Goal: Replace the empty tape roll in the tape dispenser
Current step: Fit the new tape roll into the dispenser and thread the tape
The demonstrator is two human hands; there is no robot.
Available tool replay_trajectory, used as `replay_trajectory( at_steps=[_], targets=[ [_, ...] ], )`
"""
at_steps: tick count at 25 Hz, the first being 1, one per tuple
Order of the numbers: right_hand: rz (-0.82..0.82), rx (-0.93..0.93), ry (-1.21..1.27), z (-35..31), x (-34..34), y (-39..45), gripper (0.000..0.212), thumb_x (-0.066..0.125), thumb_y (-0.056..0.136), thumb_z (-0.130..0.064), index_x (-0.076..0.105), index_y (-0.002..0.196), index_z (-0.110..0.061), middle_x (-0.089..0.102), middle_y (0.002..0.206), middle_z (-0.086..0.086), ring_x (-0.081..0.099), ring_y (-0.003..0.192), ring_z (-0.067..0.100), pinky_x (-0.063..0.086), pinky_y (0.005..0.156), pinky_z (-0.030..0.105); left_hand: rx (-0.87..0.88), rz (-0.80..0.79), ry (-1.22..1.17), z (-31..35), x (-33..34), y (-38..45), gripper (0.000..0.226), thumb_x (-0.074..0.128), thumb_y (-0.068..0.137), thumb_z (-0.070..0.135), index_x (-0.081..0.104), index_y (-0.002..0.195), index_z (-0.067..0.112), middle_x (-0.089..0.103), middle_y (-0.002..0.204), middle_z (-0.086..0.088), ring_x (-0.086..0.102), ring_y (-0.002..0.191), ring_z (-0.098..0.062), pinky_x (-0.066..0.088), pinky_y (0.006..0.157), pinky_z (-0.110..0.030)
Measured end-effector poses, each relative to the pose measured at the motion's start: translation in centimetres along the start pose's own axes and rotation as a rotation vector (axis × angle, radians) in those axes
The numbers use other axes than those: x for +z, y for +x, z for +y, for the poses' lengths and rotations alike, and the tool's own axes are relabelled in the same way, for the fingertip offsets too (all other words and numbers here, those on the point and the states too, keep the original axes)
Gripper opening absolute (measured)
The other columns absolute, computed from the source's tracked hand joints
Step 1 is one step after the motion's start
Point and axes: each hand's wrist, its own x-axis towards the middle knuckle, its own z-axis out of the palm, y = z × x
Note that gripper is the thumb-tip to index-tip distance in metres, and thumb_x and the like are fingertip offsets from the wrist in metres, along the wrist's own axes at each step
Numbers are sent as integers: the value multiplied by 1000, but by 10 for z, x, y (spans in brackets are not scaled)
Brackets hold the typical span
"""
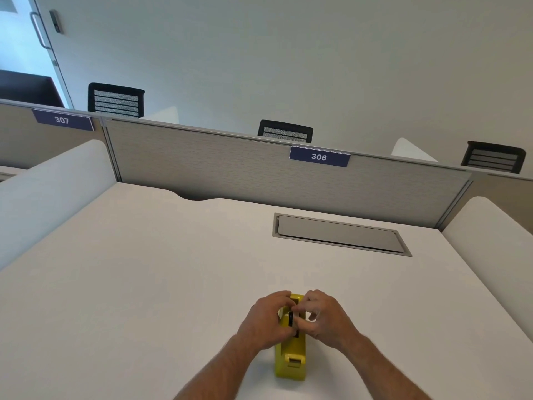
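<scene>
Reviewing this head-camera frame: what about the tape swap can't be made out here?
- Roll slot of the yellow dispenser: covered by the left hand and right hand.
- Dark part between the fingers: too small to tell core from roll.
- Grip of either hand: fingers overlap, unclear.
- Any new tape roll: none visible on the desk.

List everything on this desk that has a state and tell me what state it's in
tape dispenser: upright on the desk, cutter end toward the person
black hub: in the dispenser's slot, between the fingers
left hand: gripping the dispenser's side
right hand: fingertips pinched at the hub
desk hatch: lid closed
</scene>
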Motion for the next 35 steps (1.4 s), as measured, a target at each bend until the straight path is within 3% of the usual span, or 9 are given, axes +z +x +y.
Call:
replay_trajectory(
  at_steps=[8,13,18,25,35],
  targets=[
    [11,-9,-36,2,2,-3,34,54,83,-46,75,103,-29,59,86,-17,50,79,-3,49,65,18,-4,-2,12,-1,0,0,50,77,71,37,68,120,33,52,149,10,57,125,-11,54,100,-32],
    [17,-58,-43,3,0,-9,26,63,83,-44,75,101,-29,71,97,-12,59,88,6,57,64,25,-9,-14,18,-1,0,1,52,78,69,40,68,119,34,52,149,11,58,123,-11,54,100,-32],
    [32,-97,-92,6,-2,-9,14,71,84,-34,77,96,-30,74,97,-15,60,88,5,56,69,27,-16,-18,19,-1,-1,2,52,78,68,38,69,119,34,52,149,12,60,120,-10,54,97,-27],
    [100,-159,-254,-10,2,-13,14,59,83,-35,67,78,-25,66,87,-12,57,84,9,54,52,26,-28,-24,34,1,-1,2,54,79,69,38,68,122,33,51,149,14,56,125,-8,53,101,-29],
    [-6,-160,-429,-16,-2,-10,26,36,96,-37,57,91,-21,59,89,-6,53,75,10,43,49,17,-42,-31,54,5,-2,1,53,79,69,37,68,121,35,52,149,13,58,123,-11,54,101,-35]
  ],
)
